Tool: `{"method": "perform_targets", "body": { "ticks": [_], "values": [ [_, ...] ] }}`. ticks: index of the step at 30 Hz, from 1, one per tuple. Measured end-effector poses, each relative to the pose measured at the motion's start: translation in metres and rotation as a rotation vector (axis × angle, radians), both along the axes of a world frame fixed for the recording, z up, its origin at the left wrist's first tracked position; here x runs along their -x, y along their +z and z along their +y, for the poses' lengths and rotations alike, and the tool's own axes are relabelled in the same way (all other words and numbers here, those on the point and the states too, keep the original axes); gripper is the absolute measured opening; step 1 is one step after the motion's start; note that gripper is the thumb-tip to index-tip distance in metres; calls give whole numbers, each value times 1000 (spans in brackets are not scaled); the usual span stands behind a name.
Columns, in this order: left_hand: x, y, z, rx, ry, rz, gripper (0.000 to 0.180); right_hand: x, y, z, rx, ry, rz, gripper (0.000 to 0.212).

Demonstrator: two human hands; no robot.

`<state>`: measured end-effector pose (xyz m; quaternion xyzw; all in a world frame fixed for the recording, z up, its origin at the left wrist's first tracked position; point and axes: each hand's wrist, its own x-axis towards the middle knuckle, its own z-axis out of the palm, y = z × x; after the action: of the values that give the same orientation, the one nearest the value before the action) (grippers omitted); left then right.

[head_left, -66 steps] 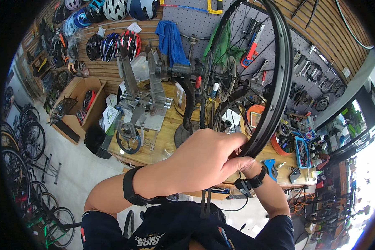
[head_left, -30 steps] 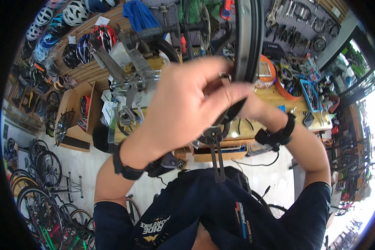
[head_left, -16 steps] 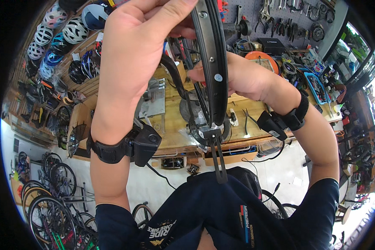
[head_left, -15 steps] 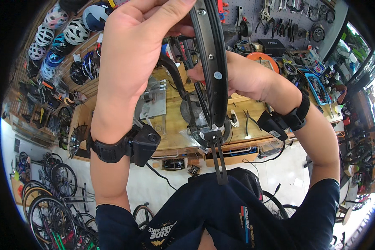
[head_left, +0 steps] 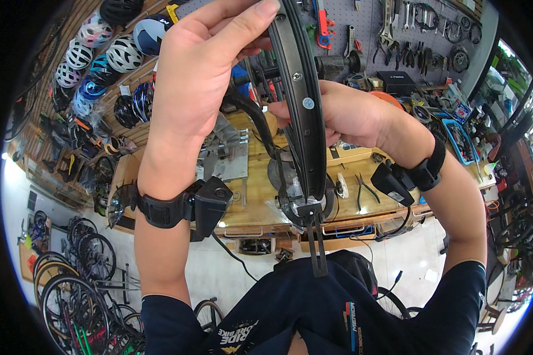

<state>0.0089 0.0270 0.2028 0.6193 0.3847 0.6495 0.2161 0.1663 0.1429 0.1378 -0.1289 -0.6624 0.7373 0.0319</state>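
A black bicycle wheel rim [head_left: 302, 112] with a small round pale sticker stands upright in a dark truing stand [head_left: 260, 121] on the wooden bench. My left hand [head_left: 198, 77] is closed at the rim's upper left edge, its thumb lying against the rim and its other fingers curled behind. On the rim's right side, my right hand [head_left: 352, 115] is bent in among the spokes. One of its fingertips shows left of the rim; whatever it pinches is hidden. Below the rim, a slotted metal bracket [head_left: 317, 245] sticks out toward my chest.
Pliers [head_left: 364, 192] lie on the bench [head_left: 249, 207], right of the stand. A blue tray [head_left: 461, 141] of small parts sits farther right. Tools hang on the pegboard [head_left: 361, 23] behind. Helmets [head_left: 124, 53] line the left wall, and bicycles [head_left: 77, 284] stand lower left.
The view has tilted, so bench and stand appear lower. The sticker sits slightly higher above the rim's lower end, so the wheel seems to have turned a little. Both hands keep their grip.
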Motion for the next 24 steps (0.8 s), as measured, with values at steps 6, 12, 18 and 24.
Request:
{"method": "perform_targets", "body": {
  "ticks": [6,12,18,24],
  "values": [
    [-3,0,0,-5,22,-12,27,0,-1,-1,-3,25,25,27],
    [-1,-3,-1,13,-35,-3,27,-3,0,-7,-70,-3,15,27],
    [-8,-13,-10,60,-68,69,28,-8,-11,-13,-144,-7,-70,25],
    [-18,-29,-26,156,-138,40,32,-12,-30,-17,-158,-33,-102,12]
  ]
}}
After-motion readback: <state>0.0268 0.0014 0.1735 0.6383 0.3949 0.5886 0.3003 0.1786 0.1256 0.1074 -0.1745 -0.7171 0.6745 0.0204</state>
